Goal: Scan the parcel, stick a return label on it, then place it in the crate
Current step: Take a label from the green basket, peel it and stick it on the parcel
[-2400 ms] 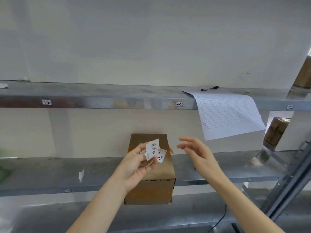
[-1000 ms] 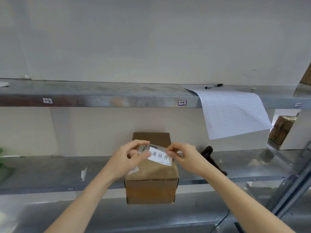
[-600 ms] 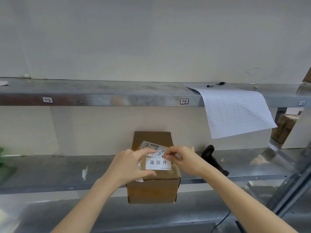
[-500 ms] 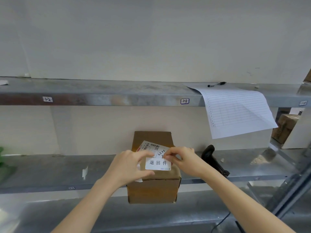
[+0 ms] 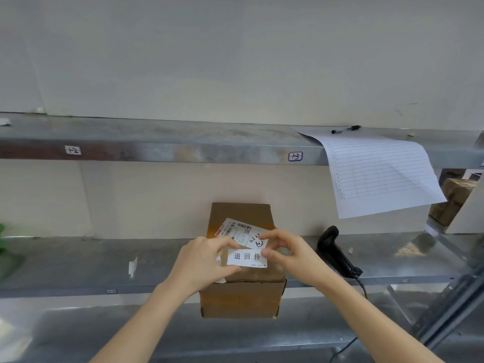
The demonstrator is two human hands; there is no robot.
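A brown cardboard parcel [image 5: 239, 299] stands on the metal shelf [image 5: 78, 260], its front overhanging the shelf edge. A printed shipping label [image 5: 239, 230] is stuck on its top. Just in front of that lies the white return label [image 5: 246, 257] with three black characters, flat on the box top. My left hand [image 5: 201, 260] pinches the return label's left edge, and a scrap of white backing paper shows under its palm. My right hand [image 5: 290, 254] has thumb and fingertips on the label's right edge. No crate is in view.
A black handheld scanner [image 5: 334, 247] lies on the shelf right of the parcel, cable hanging down. A lined sheet [image 5: 377, 174] hangs from the upper shelf [image 5: 157, 150], held by a pen [image 5: 345, 129]. More cardboard boxes [image 5: 453, 197] stand far right. A white paper scrap [image 5: 133, 267] lies left.
The return label went from my left hand alone, to both hands above the box, then down flat onto the box top. Over the last half second the hands barely moved.
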